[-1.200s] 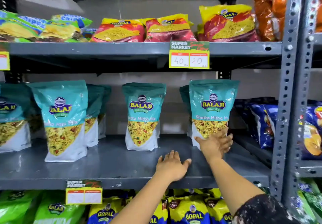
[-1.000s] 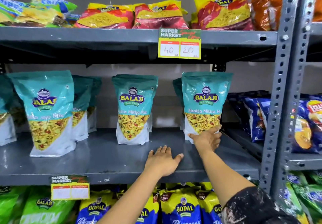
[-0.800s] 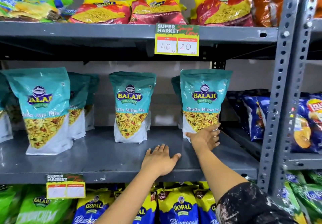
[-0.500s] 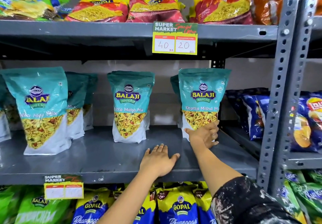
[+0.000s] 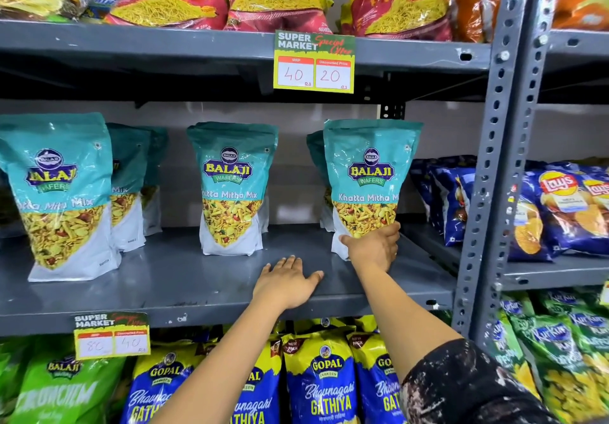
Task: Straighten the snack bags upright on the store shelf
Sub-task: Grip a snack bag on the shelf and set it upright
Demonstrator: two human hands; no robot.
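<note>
Teal Balaji Khatta Mitha Mix bags stand upright on the grey middle shelf (image 5: 184,292). My right hand (image 5: 372,247) grips the bottom of the rightmost teal bag (image 5: 370,173), which stands at the shelf's right end with another teal bag half hidden behind it. My left hand (image 5: 286,283) lies flat, fingers spread, on the shelf's front edge, holding nothing. A second teal bag (image 5: 230,186) stands mid-shelf, and a larger-looking one (image 5: 59,193) stands near the front at the left with more bags behind it.
Red and yellow Gopal bags (image 5: 273,5) lie on the upper shelf above a yellow price tag (image 5: 314,62). Blue Gopal Gathiya bags (image 5: 324,377) fill the shelf below. A perforated grey upright (image 5: 494,146) bounds the right side; blue Lays bags (image 5: 566,206) sit beyond it.
My right hand has closed around the base of the rightmost teal bag and stays on it. My left hand stays flat on the shelf. The camera tilted slightly down.
</note>
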